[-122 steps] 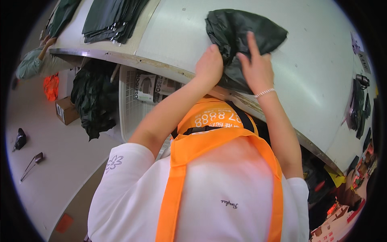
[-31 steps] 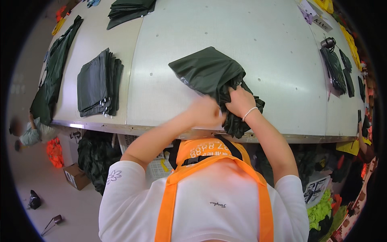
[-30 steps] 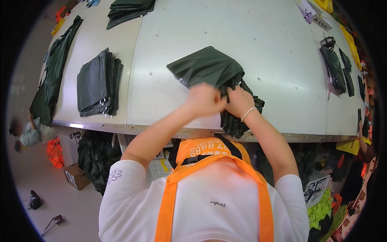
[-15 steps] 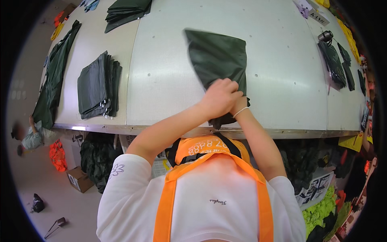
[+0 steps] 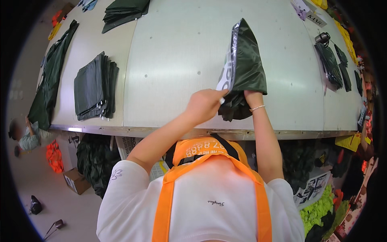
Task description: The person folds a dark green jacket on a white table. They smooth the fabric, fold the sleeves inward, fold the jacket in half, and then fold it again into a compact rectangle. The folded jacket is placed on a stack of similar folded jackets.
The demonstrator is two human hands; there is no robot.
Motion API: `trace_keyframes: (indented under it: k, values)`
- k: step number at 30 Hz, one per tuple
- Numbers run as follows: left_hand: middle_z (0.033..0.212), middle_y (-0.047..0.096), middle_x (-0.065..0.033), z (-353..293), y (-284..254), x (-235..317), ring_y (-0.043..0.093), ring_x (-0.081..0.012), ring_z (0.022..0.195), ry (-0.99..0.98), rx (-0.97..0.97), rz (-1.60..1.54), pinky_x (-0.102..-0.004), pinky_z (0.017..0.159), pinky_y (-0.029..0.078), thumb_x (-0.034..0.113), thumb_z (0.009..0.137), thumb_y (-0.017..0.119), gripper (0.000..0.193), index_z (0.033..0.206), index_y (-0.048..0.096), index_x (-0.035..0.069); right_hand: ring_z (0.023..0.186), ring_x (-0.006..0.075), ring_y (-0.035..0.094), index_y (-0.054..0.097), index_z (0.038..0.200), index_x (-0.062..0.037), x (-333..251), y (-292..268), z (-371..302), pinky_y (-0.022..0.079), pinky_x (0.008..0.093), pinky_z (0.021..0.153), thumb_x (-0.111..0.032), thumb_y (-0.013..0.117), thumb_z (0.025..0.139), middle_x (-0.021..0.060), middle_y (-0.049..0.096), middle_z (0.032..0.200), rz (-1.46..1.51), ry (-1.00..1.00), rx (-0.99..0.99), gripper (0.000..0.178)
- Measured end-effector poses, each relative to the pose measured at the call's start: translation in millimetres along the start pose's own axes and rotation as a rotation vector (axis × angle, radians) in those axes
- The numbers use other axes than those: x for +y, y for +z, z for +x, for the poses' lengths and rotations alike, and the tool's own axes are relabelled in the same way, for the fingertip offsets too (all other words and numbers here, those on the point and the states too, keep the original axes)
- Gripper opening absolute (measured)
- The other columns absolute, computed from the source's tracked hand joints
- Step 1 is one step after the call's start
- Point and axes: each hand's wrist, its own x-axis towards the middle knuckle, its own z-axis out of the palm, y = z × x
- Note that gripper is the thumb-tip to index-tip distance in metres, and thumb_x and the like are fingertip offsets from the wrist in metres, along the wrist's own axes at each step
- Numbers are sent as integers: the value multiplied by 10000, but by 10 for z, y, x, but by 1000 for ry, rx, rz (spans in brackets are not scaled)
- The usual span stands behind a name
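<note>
A glossy dark green pouch (image 5: pixel 249 60), apparently of coated fabric, stands raised above the table in front of me. A pale printed face shows along its left side, and a bunched dark part hangs below. My left hand (image 5: pixel 203 105) is closed at the pouch's lower left edge, pinching it by a small white tag. The fingers of my right hand (image 5: pixel 253 98) disappear under the pouch's lower right edge, so their grip is hidden. A beaded bracelet (image 5: pixel 257 108) circles that wrist.
Dark green folded stacks lie at the left (image 5: pixel 92 86) and far left (image 5: pixel 125 12) of the metal table (image 5: pixel 169 48). A long dark green cloth (image 5: pixel 54 76) drapes over the left end, by another person's hand (image 5: pixel 28 121). Packaged dark pieces (image 5: pixel 331 64) and a black-and-silver canister (image 5: pixel 322 38) are at right.
The pouch has turned and swung right, so its pale printed side now shows. My hands have moved apart: the left slightly left and down, the right rightward under the edge.
</note>
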Motion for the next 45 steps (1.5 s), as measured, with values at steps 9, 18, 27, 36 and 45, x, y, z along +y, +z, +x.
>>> trace_keyframes:
  k: [9, 18, 27, 36, 45]
  values:
    - [1142, 584, -228, -33, 486, -595, 647, -356, 887, -393, -28, -128, -312, 756, 500, -112, 730, 448, 752, 1422, 328, 155, 1242, 366, 402, 535, 1232, -151, 140, 66, 66, 342, 455, 1020, -157, 506, 860, 169, 461, 1327, -183, -158, 45, 373]
    - [1179, 569, -43, -505, 1136, -567, 581, -189, 1017, -987, 307, -1346, -310, 845, 507, -26, 907, 431, 404, 1281, 490, 114, 1157, 373, 492, 549, 1173, 25, -438, 198, 383, 377, 407, 978, -387, 446, 914, 229, 542, 1230, 253, 252, -30, 496]
    - [1290, 479, -38, -636, 1496, -612, 505, -184, 1133, -962, 371, -1293, -347, 907, 476, 260, 917, 553, 443, 1323, 408, 158, 836, 276, 668, 541, 1168, -53, -310, 347, 243, 539, 370, 685, -148, 513, 848, 142, 678, 904, -751, -236, -444, 336]
    - [1336, 445, -37, -423, 1245, -286, 465, -193, 1182, -1074, 410, -1593, -367, 963, 441, 259, 930, 543, 462, 1350, 394, 137, 717, 316, 645, 641, 917, 2, -939, 192, 302, 534, 385, 652, -93, 524, 821, 192, 634, 888, -757, -488, -537, 178]
    - [1191, 542, -39, -558, 1580, -281, 554, -183, 1046, -1081, 167, -1522, -348, 876, 505, 153, 915, 561, 308, 1216, 501, 125, 1282, 328, 387, 471, 1324, -90, -378, 609, 363, 292, 428, 1067, -248, 465, 904, 161, 417, 1391, -495, 5, -337, 449]
